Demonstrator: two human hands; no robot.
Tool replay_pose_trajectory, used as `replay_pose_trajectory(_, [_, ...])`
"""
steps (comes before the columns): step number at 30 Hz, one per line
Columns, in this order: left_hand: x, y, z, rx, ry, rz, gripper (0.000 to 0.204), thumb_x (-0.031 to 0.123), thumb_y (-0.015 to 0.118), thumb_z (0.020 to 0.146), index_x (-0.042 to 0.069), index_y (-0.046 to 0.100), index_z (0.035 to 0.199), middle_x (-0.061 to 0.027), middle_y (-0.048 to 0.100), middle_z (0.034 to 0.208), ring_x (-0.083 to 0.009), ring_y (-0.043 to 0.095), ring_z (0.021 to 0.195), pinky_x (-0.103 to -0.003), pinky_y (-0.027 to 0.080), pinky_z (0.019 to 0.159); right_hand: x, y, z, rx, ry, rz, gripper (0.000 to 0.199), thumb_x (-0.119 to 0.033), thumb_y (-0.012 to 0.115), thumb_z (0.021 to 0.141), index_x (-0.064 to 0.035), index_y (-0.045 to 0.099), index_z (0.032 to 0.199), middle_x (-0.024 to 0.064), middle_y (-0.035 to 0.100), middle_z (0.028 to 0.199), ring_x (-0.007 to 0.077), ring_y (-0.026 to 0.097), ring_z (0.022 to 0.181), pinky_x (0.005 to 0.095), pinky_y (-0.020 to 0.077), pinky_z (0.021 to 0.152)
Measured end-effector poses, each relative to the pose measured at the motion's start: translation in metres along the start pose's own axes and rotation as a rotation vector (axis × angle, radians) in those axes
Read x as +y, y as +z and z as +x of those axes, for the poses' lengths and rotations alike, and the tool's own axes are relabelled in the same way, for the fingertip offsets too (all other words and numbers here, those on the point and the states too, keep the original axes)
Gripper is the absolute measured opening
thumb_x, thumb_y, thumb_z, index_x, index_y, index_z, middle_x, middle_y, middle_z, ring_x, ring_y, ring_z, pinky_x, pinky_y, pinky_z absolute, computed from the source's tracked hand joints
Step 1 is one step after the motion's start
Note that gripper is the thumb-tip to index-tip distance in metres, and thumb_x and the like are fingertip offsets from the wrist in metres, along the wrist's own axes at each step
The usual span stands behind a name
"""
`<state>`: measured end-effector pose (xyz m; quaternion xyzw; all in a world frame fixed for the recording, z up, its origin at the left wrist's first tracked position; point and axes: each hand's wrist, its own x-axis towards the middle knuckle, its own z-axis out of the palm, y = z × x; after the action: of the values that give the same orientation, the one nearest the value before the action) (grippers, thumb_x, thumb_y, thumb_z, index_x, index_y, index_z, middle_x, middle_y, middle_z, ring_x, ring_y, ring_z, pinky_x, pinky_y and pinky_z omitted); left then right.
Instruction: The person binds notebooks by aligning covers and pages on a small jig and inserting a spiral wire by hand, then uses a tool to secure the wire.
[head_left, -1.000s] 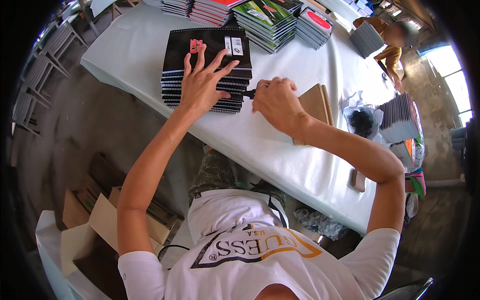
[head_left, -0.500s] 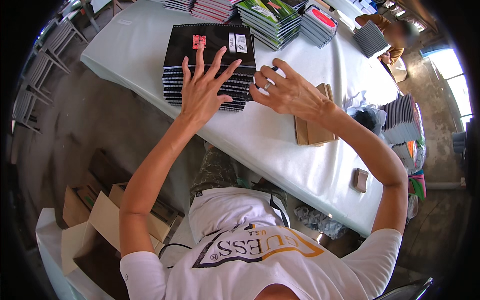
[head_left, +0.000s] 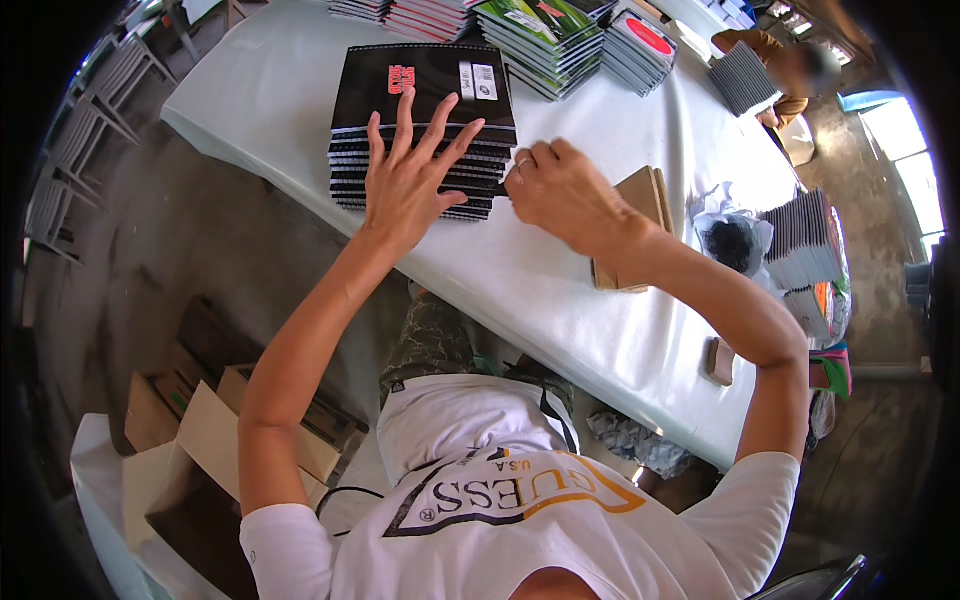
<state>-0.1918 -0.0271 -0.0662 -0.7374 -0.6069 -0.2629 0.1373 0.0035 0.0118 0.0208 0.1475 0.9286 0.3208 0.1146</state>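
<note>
A stack of black spiral-bound notebooks [head_left: 427, 70] stands near the table's far left side, its bound edges staggered toward me. My left hand [head_left: 408, 187] lies with spread fingers against the near side of the stack, fingertips reaching over the top cover. Close by the stack's right edge, my right hand [head_left: 560, 195] is closed, with a ring on one finger. A small dark bit shows between its fingertips and the notebooks. I cannot make out whether that belongs to something in the hand.
Flat brown cardboard pieces [head_left: 645, 200] lie right of my hand. Behind are green-covered notebooks [head_left: 540, 40] and a stack with a red oval [head_left: 640, 45]. A clear bag [head_left: 732, 240], a brown block [head_left: 720, 361] and more notebooks [head_left: 803, 240] sit rightward. Another person [head_left: 795, 75] handles notebooks. Open cartons [head_left: 215, 430] stand lower left.
My right hand has turned over and its raised fingers have curled in beside the stack. The notebooks and my left hand have shifted very slightly right.
</note>
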Motion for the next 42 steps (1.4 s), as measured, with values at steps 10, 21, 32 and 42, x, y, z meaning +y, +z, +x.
replay_pose_trajectory(10, [0.004, 0.001, -0.001, -0.010, -0.007, -0.027, 0.098, 0.031, 0.085, 0.058, 0.034, 0.039, 0.145, 0.0032, 0.022, 0.156, -0.0358, 0.016, 0.143, -0.064, 0.025, 0.106, 0.026, 0.032, 0.000, 0.537, -0.343, -0.118, 0.014, -0.017, 0.067, 0.072, -0.0130, 0.066, 0.085, -0.0026, 0.062, 0.085, 0.0134, 0.055, 0.098, 0.0341, 0.0420, 0.090])
replay_pose_trajectory(21, [0.003, 0.002, -0.011, -0.027, -0.001, -0.017, 0.107, 0.033, 0.086, 0.055, 0.032, 0.032, 0.148, 0.0033, 0.020, 0.157, -0.0378, 0.016, 0.143, -0.064, 0.025, 0.106, 0.014, 0.018, -0.009, 0.355, -0.171, 0.013, 0.020, -0.017, 0.068, 0.071, -0.0094, 0.065, 0.089, -0.0018, 0.063, 0.094, 0.0130, 0.054, 0.102, 0.0306, 0.0426, 0.085])
replay_pose_trajectory(32, [0.005, 0.002, -0.009, -0.046, -0.022, -0.004, 0.107, 0.034, 0.085, 0.056, 0.032, 0.032, 0.148, 0.0037, 0.019, 0.157, -0.0370, 0.016, 0.144, -0.064, 0.025, 0.106, 0.018, 0.026, 0.002, 0.484, -0.375, -0.117, 0.013, -0.019, 0.067, 0.073, -0.0156, 0.066, 0.085, -0.0069, 0.062, 0.094, 0.0119, 0.053, 0.103, 0.0298, 0.0415, 0.091])
replay_pose_trajectory(42, [0.006, 0.003, -0.009, -0.046, -0.021, -0.021, 0.106, 0.034, 0.085, 0.056, 0.032, 0.033, 0.148, 0.0055, 0.020, 0.157, -0.0352, 0.016, 0.144, -0.063, 0.025, 0.107, 0.020, 0.024, 0.008, 0.393, -0.428, -0.067, 0.023, -0.016, 0.068, 0.073, -0.0116, 0.064, 0.095, -0.0042, 0.061, 0.087, 0.0134, 0.052, 0.103, 0.0314, 0.0402, 0.093])
